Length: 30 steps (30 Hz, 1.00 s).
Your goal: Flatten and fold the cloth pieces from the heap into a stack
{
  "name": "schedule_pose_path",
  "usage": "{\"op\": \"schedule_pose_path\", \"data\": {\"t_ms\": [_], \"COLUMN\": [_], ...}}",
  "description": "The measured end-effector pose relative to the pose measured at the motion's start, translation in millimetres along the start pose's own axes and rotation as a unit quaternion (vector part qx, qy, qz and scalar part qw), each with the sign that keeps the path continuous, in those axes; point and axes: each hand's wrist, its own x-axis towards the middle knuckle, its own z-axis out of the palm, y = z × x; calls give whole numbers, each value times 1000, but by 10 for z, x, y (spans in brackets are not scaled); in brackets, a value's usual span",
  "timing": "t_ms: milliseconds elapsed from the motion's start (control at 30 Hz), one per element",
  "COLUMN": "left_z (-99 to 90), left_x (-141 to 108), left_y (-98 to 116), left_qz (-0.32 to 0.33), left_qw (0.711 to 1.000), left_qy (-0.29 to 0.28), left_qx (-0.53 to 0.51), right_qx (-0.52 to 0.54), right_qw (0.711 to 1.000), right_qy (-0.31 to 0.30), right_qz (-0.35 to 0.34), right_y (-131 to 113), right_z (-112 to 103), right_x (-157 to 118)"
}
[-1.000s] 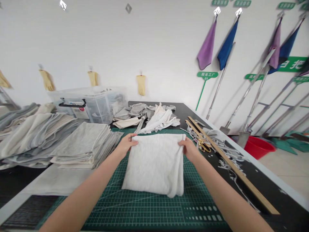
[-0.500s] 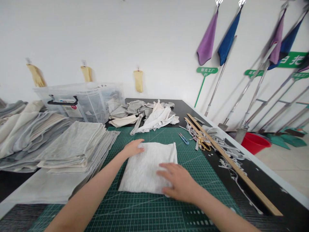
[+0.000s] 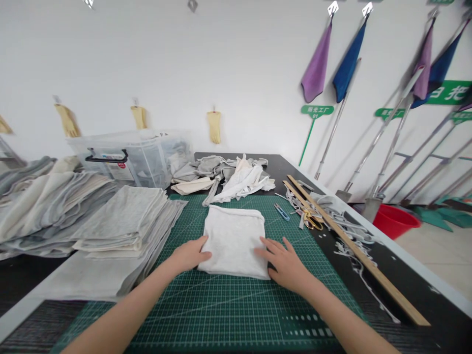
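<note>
A folded white cloth (image 3: pixel 234 241) lies roughly square on the green cutting mat (image 3: pixel 221 314). My left hand (image 3: pixel 190 254) rests against its left edge, thumb and forefinger apart and just over the border. On the opposite side, my right hand (image 3: pixel 285 263) has its fingers spread, with the fingertips on the cloth's right edge. Neither hand grips the cloth; both are open. Left of the mat stands a stack of folded grey and white cloths (image 3: pixel 121 216).
Crumpled cloth scraps (image 3: pixel 239 179) lie behind the mat, beside a clear plastic box (image 3: pixel 147 162). Blue thread snips (image 3: pixel 281 211), gold-handled scissors (image 3: pixel 312 221), a long wooden strip (image 3: pixel 361 260) and cut trimmings are on the right. More layered cloths (image 3: pixel 55 206) are at far left.
The folded cloth has turned slightly and now lies squarer. My left hand has come down from its upper left corner to the left edge; my right hand has shifted outward to the right edge.
</note>
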Motion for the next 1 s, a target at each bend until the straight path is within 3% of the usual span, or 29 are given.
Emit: {"op": "schedule_pose_path", "data": {"t_ms": [67,133,233,300,367,467,533,633,700,900,1000], "left_z": [-73,-131,-102,0,124,276,346,415,429,286,159], "left_x": [-110,-197,-315,-376,-408,-414,-417,-426,-409,-243,-284], "left_y": [1,22,85,145,216,336,416,507,508,130,-62], "left_qz": [14,81,238,291,289,256,265,297,294,216,255], "left_qw": [997,991,968,950,944,940,933,930,934,938,936], "left_qy": [58,95,45,-6,1,96,124,105,108,192,173], "left_qx": [40,49,70,113,161,205,211,188,174,190,168], "right_qx": [36,67,90,87,81,85,87,107,165,363,422], "right_qw": [998,996,995,995,994,993,994,990,980,925,900], "right_qy": [-23,-31,-22,-9,10,43,56,58,57,91,101], "right_qz": [-40,-53,-43,-50,-73,-74,-23,70,92,64,51], "right_y": [-119,-206,-256,-273,-312,-417,-488,-532,-512,-324,-253], "right_z": [29,63,99,113,129,168,200,233,244,276,246], "right_x": [-26,-25,10,35,58,108,152,209,221,135,24]}}
